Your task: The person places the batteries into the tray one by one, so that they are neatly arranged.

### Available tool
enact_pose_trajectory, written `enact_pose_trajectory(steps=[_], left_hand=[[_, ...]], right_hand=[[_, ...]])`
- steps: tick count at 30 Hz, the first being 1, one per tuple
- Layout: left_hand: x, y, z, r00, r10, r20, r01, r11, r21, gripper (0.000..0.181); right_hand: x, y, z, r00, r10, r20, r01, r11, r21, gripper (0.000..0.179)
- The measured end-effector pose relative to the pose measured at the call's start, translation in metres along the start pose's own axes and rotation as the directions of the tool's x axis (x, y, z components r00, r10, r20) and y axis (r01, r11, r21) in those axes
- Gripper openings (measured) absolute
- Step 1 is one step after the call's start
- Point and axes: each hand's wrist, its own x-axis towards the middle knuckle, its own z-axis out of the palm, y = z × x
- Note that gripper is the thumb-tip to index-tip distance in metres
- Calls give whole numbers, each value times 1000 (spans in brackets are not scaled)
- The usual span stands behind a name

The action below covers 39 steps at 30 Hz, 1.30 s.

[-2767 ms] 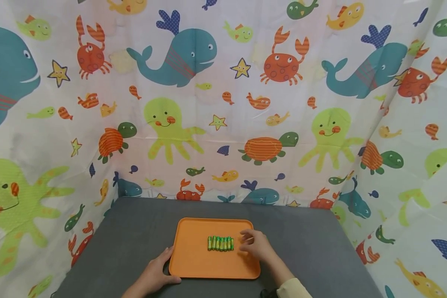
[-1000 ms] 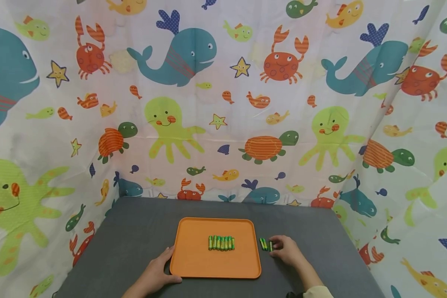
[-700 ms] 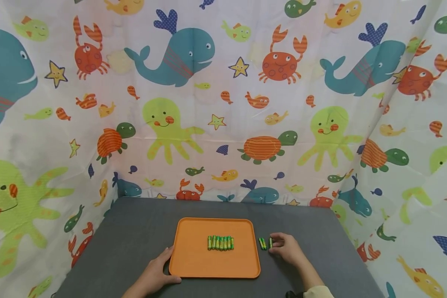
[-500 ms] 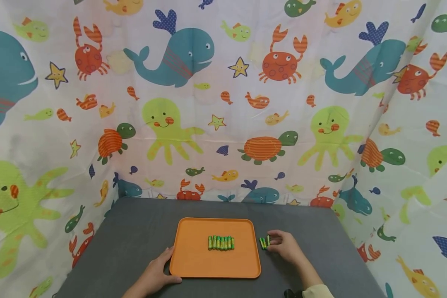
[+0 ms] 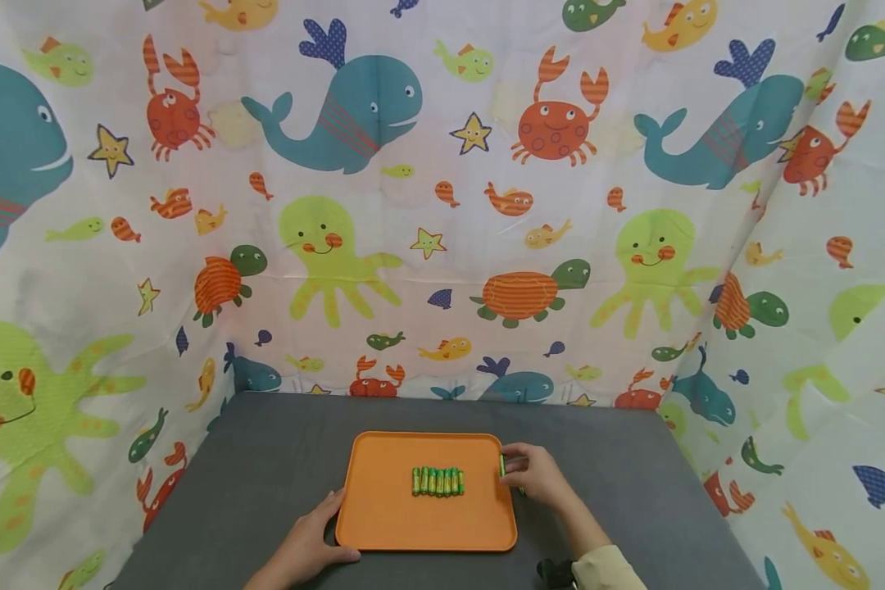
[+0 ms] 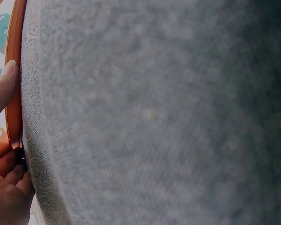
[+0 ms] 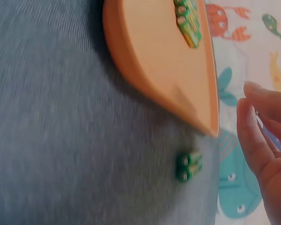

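Observation:
A row of several green-and-yellow batteries (image 5: pixel 438 482) lies side by side on the orange tray (image 5: pixel 413 524). Over the tray's right rim, my right hand (image 5: pixel 537 475) pinches one more battery (image 5: pixel 501 465) between thumb and fingers, held upright in the head view. In the right wrist view the hand (image 7: pixel 267 126) hides nearly all of it. Two other batteries (image 7: pixel 189 166) lie together on the table beside the tray, mostly behind the right hand in the head view. My left hand (image 5: pixel 306 541) grips the tray's near left corner, thumb (image 6: pixel 4 86) against the rim.
Under the tray is a dark grey table (image 5: pixel 280 459). A white curtain (image 5: pixel 442 360) printed with sea animals encloses its back and both sides.
The right hand reached off the tray to the table on the right, took hold of a battery there, and has carried it left to the tray's rim. The left hand stays put.

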Motion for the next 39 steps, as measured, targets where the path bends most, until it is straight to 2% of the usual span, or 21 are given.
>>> enact_pose_trajectory(steps=[7,15,23,33,39], left_hand=[[0,-2,1,1000,-2,-1,2,1000,0,119],[1,-4,1,1000,0,-11,0,1000,2,120],[0,-7,4,1000,19,5,-18,1000,-13,119],[-1,-7,4,1000,31,-5,-31,999,-7,119],[-2,-5,3,999,42,-6,-42,999,-11,119]], right_hand=[[5,-4,23,998,-57,42,57,998,-15,47],[16,-6,44,996,-66,62,67,998,-17,48],[13,-3,63,992,-80,96,87,994,-64,49],[15,-4,68,993,-69,93,79,992,-100,55],[13,-1,65,993,-73,93,79,995,-65,58]])
